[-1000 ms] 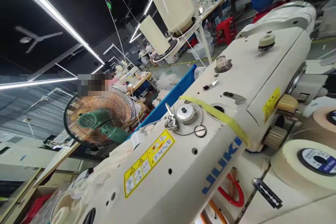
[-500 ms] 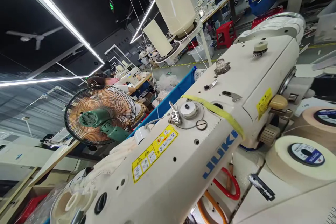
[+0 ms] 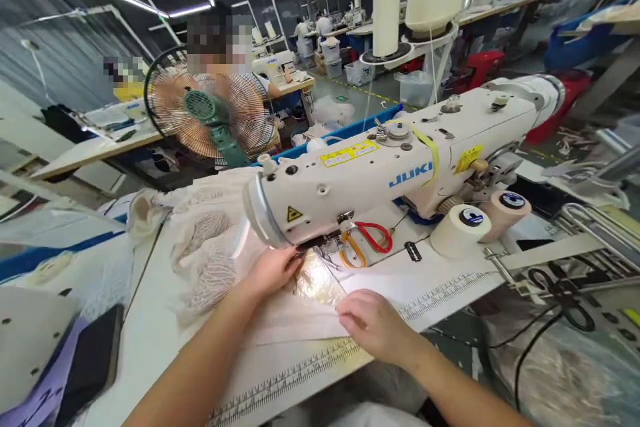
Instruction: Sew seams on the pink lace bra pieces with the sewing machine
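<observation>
A white JUKI sewing machine [image 3: 360, 177] stands across the table in front of me. Pale, thin fabric [image 3: 280, 320] lies under its head and spreads left in gathered folds. My left hand [image 3: 270, 273] is at the needle end, fingers bent together on the fabric; their tips are partly hidden beneath the machine head. Closer to me and to the right, my right hand [image 3: 373, 323] has its fingers curled and pinches the fabric's edge. Between the hands, a shiny plate [image 3: 317, 277] shows on the machine bed.
Red-handled scissors [image 3: 375, 237], an orange handle [image 3: 354, 250], a razor blade [image 3: 413, 251] and thread cones [image 3: 460, 233] lie behind my right hand. A phone [image 3: 93, 363] rests at left. A fan [image 3: 207, 107] stands beyond the machine, near another person.
The view has tilted down and levelled from the machine's top to the table. Both my hands and the fabric, out of view before, now show.
</observation>
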The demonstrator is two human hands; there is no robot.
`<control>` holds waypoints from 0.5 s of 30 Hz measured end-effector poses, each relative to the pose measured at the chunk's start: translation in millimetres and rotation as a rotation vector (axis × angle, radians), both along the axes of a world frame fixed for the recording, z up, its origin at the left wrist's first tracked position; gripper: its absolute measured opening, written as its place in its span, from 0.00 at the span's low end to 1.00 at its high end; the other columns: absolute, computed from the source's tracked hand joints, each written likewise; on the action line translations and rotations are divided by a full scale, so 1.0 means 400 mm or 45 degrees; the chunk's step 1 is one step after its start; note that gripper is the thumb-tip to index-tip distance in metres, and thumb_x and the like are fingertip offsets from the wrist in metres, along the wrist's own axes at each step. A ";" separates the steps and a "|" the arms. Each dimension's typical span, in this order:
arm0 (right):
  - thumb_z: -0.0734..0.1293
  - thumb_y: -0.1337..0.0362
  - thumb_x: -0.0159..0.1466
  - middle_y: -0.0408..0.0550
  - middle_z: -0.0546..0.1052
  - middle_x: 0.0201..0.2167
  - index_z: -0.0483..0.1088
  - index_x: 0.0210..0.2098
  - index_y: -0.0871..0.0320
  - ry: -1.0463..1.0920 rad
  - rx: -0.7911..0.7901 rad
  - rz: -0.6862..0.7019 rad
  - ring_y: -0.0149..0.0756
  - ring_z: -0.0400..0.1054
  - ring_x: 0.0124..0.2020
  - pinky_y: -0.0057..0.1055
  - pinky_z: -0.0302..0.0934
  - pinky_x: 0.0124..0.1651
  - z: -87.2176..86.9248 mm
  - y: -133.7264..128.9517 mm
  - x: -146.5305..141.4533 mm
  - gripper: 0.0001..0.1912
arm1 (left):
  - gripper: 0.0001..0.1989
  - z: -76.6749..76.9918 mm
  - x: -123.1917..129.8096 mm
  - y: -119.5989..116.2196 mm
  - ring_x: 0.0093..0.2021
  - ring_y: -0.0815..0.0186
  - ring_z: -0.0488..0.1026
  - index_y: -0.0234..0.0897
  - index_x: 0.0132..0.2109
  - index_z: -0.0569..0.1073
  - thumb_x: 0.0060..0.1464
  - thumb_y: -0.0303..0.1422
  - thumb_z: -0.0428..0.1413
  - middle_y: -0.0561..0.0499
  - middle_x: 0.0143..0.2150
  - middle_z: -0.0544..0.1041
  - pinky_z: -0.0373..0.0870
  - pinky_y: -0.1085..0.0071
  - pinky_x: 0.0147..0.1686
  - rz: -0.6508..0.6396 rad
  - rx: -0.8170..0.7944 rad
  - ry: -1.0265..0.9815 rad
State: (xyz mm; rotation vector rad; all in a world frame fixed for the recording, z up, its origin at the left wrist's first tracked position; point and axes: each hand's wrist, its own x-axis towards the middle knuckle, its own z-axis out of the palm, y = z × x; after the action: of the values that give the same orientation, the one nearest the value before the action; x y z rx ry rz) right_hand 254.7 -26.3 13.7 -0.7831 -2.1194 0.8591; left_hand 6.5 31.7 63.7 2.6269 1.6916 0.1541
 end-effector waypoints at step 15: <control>0.62 0.74 0.58 0.45 0.75 0.37 0.69 0.42 0.51 -0.367 0.420 0.213 0.38 0.69 0.39 0.36 0.65 0.43 -0.047 -0.151 -0.009 0.15 | 0.22 0.049 -0.263 -0.418 0.37 0.57 0.78 0.35 0.51 0.74 0.55 0.28 0.42 0.43 0.39 0.80 0.76 0.64 0.36 0.360 0.264 0.027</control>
State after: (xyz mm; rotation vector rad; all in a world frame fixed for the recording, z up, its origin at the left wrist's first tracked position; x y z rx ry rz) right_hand 251.2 -86.9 -5.1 -0.5886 -2.5265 0.4775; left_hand -98.6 -135.6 83.5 2.5132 2.1568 0.3222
